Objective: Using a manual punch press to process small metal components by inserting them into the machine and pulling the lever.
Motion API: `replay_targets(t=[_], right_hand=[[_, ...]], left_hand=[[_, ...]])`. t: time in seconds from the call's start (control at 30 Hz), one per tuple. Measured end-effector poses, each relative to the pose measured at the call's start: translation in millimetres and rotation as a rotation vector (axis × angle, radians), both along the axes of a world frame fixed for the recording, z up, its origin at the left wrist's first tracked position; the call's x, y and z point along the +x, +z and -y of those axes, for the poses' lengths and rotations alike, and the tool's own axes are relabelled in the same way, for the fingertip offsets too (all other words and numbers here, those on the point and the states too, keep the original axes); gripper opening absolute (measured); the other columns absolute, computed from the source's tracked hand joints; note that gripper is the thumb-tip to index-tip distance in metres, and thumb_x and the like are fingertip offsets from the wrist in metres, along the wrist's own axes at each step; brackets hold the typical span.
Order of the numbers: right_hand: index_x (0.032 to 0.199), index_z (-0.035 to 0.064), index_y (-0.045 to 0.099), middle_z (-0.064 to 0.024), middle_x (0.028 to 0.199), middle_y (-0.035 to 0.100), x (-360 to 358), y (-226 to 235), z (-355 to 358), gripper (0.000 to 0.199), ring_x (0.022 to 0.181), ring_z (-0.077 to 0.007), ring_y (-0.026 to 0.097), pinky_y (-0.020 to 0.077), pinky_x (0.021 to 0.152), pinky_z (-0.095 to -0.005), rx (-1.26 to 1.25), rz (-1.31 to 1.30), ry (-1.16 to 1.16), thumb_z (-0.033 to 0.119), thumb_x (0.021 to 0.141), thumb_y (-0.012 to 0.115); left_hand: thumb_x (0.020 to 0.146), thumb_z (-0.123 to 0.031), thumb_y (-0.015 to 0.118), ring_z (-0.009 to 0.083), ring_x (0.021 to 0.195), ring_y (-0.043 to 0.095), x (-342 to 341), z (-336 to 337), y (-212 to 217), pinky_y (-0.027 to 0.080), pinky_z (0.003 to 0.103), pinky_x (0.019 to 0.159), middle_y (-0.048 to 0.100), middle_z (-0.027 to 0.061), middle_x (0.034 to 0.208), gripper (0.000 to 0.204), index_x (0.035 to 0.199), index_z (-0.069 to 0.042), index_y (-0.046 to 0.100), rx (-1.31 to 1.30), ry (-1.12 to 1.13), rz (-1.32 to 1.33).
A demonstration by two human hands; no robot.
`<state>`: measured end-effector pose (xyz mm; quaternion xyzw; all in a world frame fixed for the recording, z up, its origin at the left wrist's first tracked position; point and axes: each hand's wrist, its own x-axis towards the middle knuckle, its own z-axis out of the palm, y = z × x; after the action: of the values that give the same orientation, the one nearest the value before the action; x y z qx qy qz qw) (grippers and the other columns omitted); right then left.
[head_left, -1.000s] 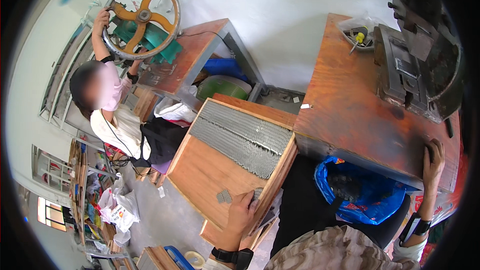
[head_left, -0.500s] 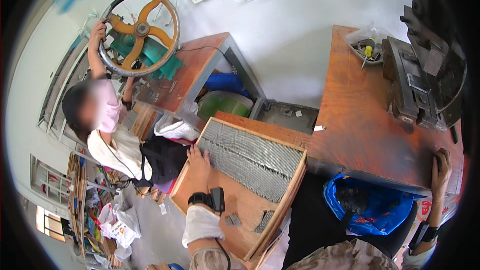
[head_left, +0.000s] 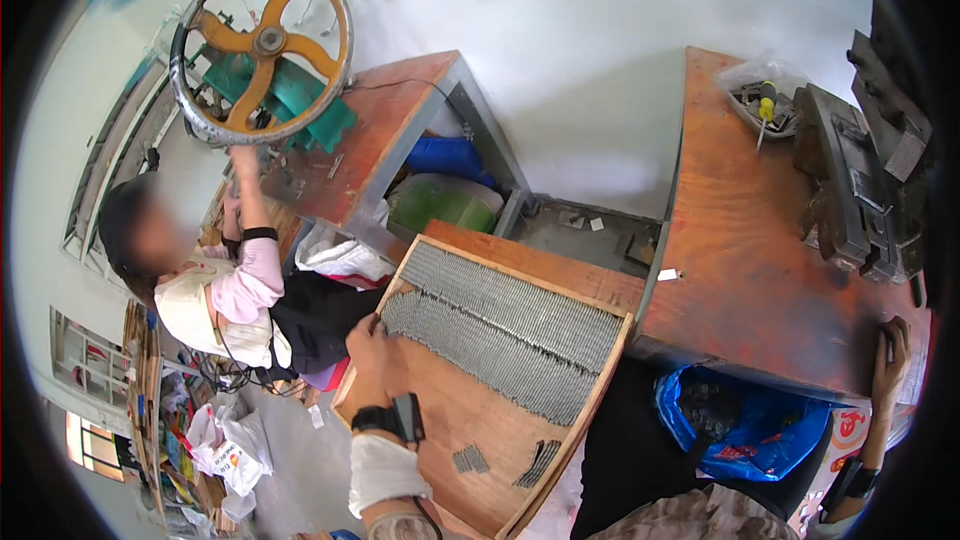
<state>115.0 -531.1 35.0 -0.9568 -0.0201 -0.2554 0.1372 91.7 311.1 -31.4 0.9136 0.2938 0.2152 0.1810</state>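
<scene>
A shallow wooden tray (head_left: 520, 265) lies in front of me, its upper half filled with rows of small grey metal pieces (head_left: 500, 335). My left hand (head_left: 368, 342) rests on the tray's left edge beside those rows, fingers curled over the rim; a black device is strapped at the wrist. Two small loose clumps of grey pieces (head_left: 470, 459) lie on the bare lower part of the tray. My right hand (head_left: 888, 355) lies flat, fingers apart, on the front right corner of the reddish wooden workbench (head_left: 740, 240).
A dark metal press machine (head_left: 860, 180) and a bowl of small tools (head_left: 760, 100) stand on the bench. A blue bag (head_left: 740, 430) sits under it. At left, another person (head_left: 230, 300) reaches up to a big orange-spoked handwheel (head_left: 262, 45) on a second table.
My left hand slid up the tray from its lower edge to the left rim by the grey rows. The other person's hand shifted lower on the wheel. My right hand stayed put.
</scene>
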Motion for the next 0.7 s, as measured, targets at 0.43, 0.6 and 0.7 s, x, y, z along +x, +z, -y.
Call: replay_targets(t=[0.43,0.6,0.7], right_hand=[[0.103,-0.0046,0.057,-0.0203,0.113,0.055,-3,-6,17,0.018,0.106,-0.0352,0.054,0.04,0.093,-0.0387,-0.043,-0.016,-0.011,0.0,0.087,0.05],[0.102,-0.0044,0.057,-0.0198,0.113,0.056,-1,-6,13,0.017,0.105,-0.035,0.054,0.0401,0.093,-0.0381,-0.039,-0.008,-0.025,0.0,0.087,0.051],[0.102,-0.0041,0.058,-0.0195,0.112,0.056,0,4,1,0.017,0.104,-0.0348,0.055,0.0407,0.093,-0.0377,-0.072,0.004,-0.018,0.001,0.087,0.052]], left_hand=[[0.061,-0.015,0.076,0.0281,0.076,0.068,7,-5,24,0.053,0.034,0.073,0.069,0.0158,0.079,0.026,0.084,-0.004,0.073,0.01,0.176,-0.316],[0.059,-0.015,0.075,0.0304,0.079,0.068,3,8,21,0.052,0.036,0.075,0.068,0.017,0.08,0.03,0.086,-0.003,0.072,0.087,0.183,-0.244],[0.057,-0.016,0.076,0.029,0.076,0.068,-19,19,31,0.053,0.034,0.072,0.068,0.0177,0.081,0.034,0.088,-0.001,0.071,0.103,0.207,-0.276]])
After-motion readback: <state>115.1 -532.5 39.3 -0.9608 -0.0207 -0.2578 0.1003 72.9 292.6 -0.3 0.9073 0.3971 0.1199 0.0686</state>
